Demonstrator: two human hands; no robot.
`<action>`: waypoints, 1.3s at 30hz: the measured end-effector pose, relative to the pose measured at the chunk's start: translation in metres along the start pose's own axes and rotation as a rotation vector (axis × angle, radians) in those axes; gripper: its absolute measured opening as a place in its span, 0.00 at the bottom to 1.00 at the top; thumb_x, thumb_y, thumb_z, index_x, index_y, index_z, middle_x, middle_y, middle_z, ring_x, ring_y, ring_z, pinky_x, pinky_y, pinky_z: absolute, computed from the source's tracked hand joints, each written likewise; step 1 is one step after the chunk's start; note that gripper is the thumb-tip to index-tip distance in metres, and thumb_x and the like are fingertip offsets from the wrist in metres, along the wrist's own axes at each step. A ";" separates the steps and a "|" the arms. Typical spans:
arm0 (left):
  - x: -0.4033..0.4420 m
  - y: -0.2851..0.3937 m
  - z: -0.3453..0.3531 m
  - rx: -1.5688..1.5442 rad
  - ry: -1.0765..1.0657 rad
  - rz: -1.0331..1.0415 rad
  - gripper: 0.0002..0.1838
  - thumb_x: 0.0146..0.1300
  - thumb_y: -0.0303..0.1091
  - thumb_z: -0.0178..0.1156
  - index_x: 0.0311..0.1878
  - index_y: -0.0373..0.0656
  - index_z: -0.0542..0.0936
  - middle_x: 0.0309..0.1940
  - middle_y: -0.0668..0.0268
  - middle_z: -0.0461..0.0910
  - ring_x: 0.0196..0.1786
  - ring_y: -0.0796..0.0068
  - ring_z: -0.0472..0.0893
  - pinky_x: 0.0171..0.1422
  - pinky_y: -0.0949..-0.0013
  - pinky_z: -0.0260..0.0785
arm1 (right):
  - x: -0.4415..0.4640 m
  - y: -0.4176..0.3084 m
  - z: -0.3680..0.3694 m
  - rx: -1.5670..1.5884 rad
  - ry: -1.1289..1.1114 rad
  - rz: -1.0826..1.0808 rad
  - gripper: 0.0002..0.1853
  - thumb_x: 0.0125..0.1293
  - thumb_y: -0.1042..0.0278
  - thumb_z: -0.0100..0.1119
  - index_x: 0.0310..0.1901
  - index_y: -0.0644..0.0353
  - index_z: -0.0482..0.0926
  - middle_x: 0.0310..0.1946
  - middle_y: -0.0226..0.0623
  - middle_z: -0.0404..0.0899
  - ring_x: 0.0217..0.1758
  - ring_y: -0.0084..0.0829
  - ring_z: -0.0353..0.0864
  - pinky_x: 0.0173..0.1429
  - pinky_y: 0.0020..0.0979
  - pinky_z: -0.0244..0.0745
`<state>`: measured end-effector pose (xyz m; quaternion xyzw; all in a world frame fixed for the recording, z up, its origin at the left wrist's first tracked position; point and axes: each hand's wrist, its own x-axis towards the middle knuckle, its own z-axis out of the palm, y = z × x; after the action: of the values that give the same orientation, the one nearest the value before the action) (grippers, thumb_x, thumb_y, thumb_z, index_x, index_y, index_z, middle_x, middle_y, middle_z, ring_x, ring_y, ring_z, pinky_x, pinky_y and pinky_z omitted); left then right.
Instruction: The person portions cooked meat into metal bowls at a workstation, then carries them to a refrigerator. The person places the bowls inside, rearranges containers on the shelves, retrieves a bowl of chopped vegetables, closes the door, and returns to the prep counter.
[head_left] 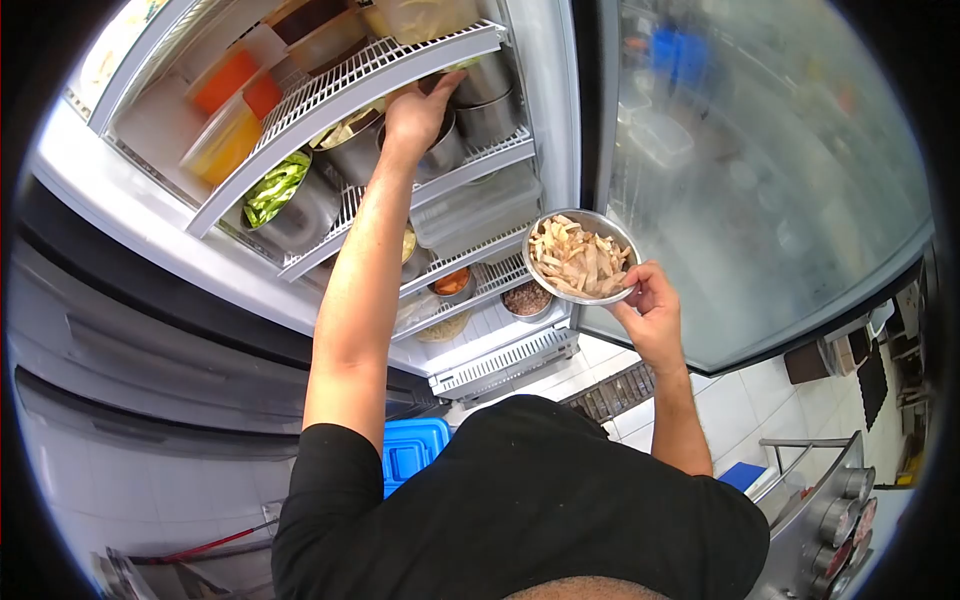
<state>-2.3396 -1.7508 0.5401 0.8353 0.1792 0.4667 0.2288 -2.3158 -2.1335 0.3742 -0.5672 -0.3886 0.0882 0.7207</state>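
Note:
My right hand (652,312) grips the rim of a round metal bowl (536,273) in front of the fridge, thumb on one side and fingers on the other. Pale beige strips of food (582,260) fill this bowl. My left hand (418,115) reaches into the fridge among metal containers, thumb and fingers apart; some fingertips are hidden. Just below it is an open metal pot (443,155). To its right stand stacked metal containers (487,105), close to the thumb. A pot of cut green vegetables (277,190) sits further left on that shelf.
The glass fridge door (760,180) stands open at the right. Wire shelves (370,75) hold plastic tubs above. Lower down are a lidded clear container (478,210) and small metal bowls. A blue crate (415,447) lies beside my body; a metal rack (830,520) stands at lower right.

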 end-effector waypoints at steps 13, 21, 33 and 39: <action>-0.002 0.006 -0.006 -0.163 -0.054 -0.183 0.38 0.69 0.55 0.68 0.71 0.36 0.74 0.68 0.47 0.78 0.70 0.54 0.77 0.74 0.58 0.66 | -0.006 0.003 0.001 -0.010 0.014 0.019 0.18 0.55 0.88 0.71 0.43 0.62 0.75 0.43 0.27 0.66 0.41 0.18 0.67 0.53 0.25 0.83; -0.003 0.007 -0.014 -0.326 -0.090 -0.225 0.48 0.71 0.65 0.61 0.79 0.35 0.64 0.80 0.44 0.61 0.83 0.54 0.60 0.85 0.60 0.51 | -0.005 0.004 0.003 -0.010 0.019 0.032 0.18 0.56 0.89 0.70 0.43 0.61 0.75 0.43 0.26 0.66 0.41 0.18 0.67 0.53 0.25 0.82; 0.002 -0.004 -0.012 -0.142 -0.119 -0.151 0.46 0.69 0.69 0.61 0.75 0.38 0.72 0.74 0.45 0.71 0.78 0.52 0.68 0.80 0.59 0.59 | -0.005 0.002 0.006 -0.013 0.019 0.063 0.18 0.57 0.88 0.70 0.44 0.61 0.74 0.41 0.25 0.67 0.38 0.17 0.68 0.52 0.24 0.80; 0.005 -0.022 0.012 -0.254 0.031 0.145 0.26 0.70 0.53 0.67 0.60 0.43 0.85 0.57 0.53 0.87 0.63 0.57 0.84 0.68 0.60 0.72 | -0.006 0.011 0.001 -0.005 -0.005 0.087 0.15 0.63 0.86 0.68 0.45 0.61 0.72 0.42 0.26 0.70 0.42 0.17 0.74 0.51 0.22 0.78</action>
<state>-2.3290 -1.7330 0.5259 0.8030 0.0616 0.5139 0.2956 -2.3175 -2.1326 0.3615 -0.5851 -0.3656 0.1202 0.7139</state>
